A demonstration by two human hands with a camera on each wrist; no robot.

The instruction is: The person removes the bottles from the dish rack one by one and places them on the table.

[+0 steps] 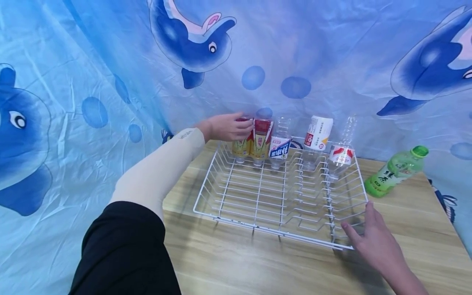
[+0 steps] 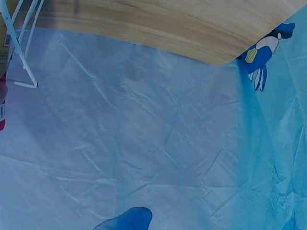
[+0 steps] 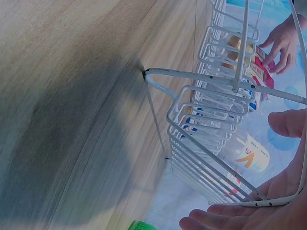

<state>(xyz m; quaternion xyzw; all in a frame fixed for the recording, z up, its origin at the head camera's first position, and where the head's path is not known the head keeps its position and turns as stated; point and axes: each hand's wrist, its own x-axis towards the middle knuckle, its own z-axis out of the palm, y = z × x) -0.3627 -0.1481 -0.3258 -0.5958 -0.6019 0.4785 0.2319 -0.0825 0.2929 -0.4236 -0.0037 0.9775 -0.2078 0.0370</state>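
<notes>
My left hand (image 1: 230,127) curls its fingers round the upper part of a bottle (image 1: 240,147) with a red and yellow label. This bottle stands in the back left of a white wire dish rack (image 1: 254,225). In the right wrist view the left hand (image 3: 282,45) shows beyond the wires. A matching bottle (image 1: 261,141) stands right beside it. My right hand (image 1: 380,241) rests at the rack's front right corner, thumb inside the rim and fairly straight fingers (image 3: 216,216) along the outside. The left wrist view catches only the label's edge and a fingertip.
Along the rack's back stand a clear bottle (image 1: 280,147) with a blue and white label, another with a white label (image 1: 318,133), and one with a red and white label (image 1: 341,155). A green tea bottle (image 1: 396,172) stands right of the rack. A blue dolphin-print sheet (image 1: 313,41) hangs behind.
</notes>
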